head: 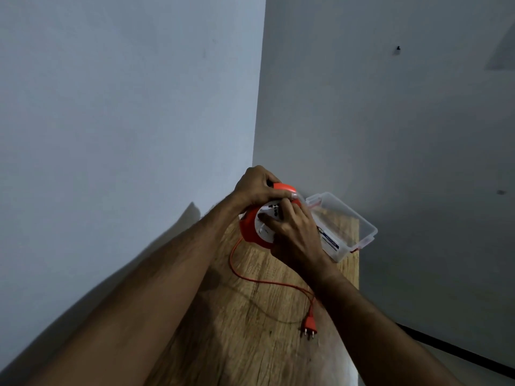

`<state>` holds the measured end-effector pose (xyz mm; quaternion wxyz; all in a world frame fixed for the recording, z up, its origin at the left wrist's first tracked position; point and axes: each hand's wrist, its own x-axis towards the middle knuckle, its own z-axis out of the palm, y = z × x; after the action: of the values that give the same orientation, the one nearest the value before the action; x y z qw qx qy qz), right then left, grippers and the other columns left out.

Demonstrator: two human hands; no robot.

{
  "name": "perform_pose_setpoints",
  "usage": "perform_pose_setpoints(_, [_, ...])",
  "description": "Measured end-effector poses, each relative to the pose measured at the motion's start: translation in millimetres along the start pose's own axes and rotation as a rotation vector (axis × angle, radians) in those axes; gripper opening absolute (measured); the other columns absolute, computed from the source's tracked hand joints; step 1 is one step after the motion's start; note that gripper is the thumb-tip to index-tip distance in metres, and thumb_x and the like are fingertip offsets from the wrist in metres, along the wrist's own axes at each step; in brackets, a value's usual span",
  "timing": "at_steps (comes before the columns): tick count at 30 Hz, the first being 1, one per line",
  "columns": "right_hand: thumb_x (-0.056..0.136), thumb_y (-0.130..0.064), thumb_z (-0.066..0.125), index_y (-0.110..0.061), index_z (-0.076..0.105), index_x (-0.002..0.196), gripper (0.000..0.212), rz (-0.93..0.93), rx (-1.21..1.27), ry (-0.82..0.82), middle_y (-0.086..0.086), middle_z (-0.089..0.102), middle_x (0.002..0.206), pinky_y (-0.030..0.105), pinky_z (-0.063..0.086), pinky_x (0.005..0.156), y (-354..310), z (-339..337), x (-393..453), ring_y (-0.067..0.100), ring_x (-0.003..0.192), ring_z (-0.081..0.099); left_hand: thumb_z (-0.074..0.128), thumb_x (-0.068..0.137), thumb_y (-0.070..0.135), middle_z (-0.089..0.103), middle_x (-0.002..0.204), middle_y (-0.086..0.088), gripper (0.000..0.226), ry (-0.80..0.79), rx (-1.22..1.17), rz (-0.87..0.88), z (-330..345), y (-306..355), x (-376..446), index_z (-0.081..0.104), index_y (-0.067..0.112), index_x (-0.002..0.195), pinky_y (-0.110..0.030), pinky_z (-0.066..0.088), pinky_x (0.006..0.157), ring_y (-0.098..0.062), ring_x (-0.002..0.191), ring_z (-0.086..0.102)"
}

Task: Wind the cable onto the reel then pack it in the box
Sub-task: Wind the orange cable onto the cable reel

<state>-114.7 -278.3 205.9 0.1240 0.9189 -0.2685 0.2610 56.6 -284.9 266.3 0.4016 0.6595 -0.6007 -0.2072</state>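
Hands at work on a narrow wooden tabletop (250,330) set into the corner of two pale walls: one orange reel (252,228), one orange cable (259,281), one plug (308,323) and one clear plastic box (348,218). Both bare forearms reach in from the bottom of the view and meet at the reel. The left hand (257,188) comes over the top from the left, its grip curled round the orange rim, thumb lying along the upper edge. The right hand (295,235) covers the reel's right side, fingers bent onto the white socket face (264,221) and held there — whether they pinch a knob or only press on it cannot be told. The reel stands on edge at the far end of the tabletop, its white face turned up and toward the camera, just beside the box and partly overlapping it in view. The box lies to the right against the wall, lid off and open upward, long side running away toward the lower right, red latches at its ends. From the reel's lower left edge the cable drops to the wood and curves toward the camera and to the right — its loose end finishes in the plug, which lies flat near the right forearm with its two pins pointing toward the camera.
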Motion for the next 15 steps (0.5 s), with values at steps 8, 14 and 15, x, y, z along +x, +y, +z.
perform_pose_setpoints(8, [0.082,-0.041,0.076,-0.021,0.065,0.118,0.043,0.575,0.459,0.207,-0.002,0.075,0.092,0.027,0.06,0.071,-26,-8,6,0.012,0.076,0.07,0.087,0.066,0.06,0.079,0.085,0.004,0.051,0.102,-0.008,-0.031,9,-1,1,0.083,0.018,0.094,-0.036,0.064,0.076,-0.01,0.075,0.073])
perform_pose_setpoints(14, [0.072,-0.037,0.091,-0.019,0.062,0.108,0.05,1.333,1.045,0.383,-0.006,0.064,0.102,0.022,0.057,0.074,-50,-11,22,0.017,0.099,0.068,0.087,0.067,0.058,0.077,0.08,0.005,0.047,0.137,0.019,-0.006,15,1,1,0.083,0.017,0.091,-0.028,0.059,0.068,-0.009,0.071,0.072])
perform_pose_setpoints(15, [0.072,-0.037,0.092,-0.013,0.063,0.108,0.052,1.492,1.168,0.376,-0.002,0.066,0.104,0.033,0.061,0.077,-51,-11,27,0.021,0.101,0.069,0.087,0.068,0.057,0.079,0.085,0.003,0.048,0.14,0.025,-0.004,17,1,1,0.083,0.016,0.094,-0.029,0.06,0.07,-0.009,0.073,0.072])
